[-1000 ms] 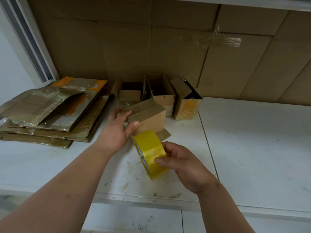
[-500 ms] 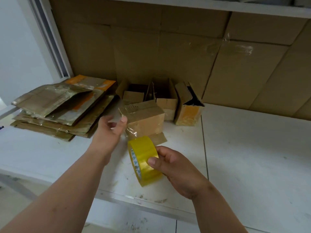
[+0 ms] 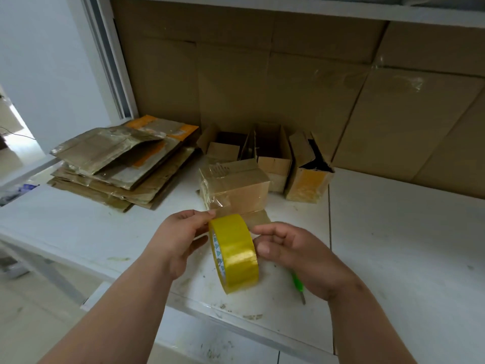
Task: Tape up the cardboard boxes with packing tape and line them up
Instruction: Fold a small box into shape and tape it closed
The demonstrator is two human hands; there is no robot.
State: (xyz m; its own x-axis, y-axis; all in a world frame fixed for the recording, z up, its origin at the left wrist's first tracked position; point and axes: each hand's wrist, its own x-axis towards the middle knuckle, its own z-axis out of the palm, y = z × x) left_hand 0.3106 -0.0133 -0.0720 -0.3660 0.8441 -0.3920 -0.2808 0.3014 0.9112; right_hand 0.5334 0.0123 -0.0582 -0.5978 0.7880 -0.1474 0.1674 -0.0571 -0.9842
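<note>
Tape roll (image 3: 234, 252) on edge, axis sideways, pinched between both hands' fingers (image 3: 263, 248).

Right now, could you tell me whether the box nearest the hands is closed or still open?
Closed. The nearest box has its top flaps down flat with clear tape over one end; one bottom flap sticks out.

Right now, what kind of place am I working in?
Probably a packing or storeroom bench: a white work table under a shelf, a stack of flattened cardboard boxes, small open boxes along the cardboard-lined back, and a yellow tape roll in hand.
</note>
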